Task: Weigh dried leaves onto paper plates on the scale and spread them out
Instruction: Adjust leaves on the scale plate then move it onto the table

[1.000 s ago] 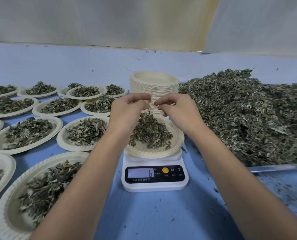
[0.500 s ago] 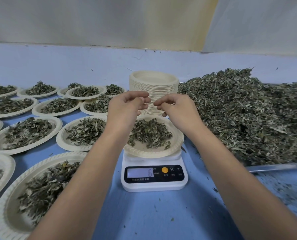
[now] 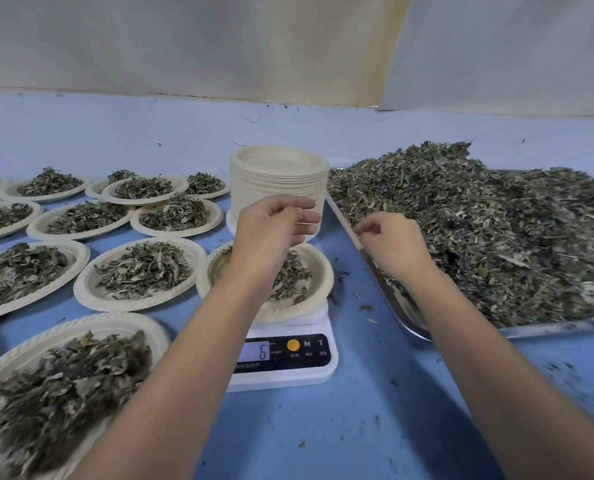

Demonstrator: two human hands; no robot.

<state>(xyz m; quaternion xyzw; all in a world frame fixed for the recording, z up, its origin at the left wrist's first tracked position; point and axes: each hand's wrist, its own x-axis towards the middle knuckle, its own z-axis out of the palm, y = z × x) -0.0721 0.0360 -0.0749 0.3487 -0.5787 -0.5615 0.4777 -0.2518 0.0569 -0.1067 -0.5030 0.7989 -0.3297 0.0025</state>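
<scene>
blue tbl [image 3: 323, 427], metal tray [image 3: 548, 329], white wall [image 3: 184, 43]

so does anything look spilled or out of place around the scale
Small leaf crumbs lie spilled on the blue tabletop between the scale and the metal tray, with more in front of the tray at right. Nothing else stands out.

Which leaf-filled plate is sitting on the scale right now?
The plate directly under the left hand: it alone sits on the white scale, which reads 6. The other filled plates lie on the blue table.
</scene>
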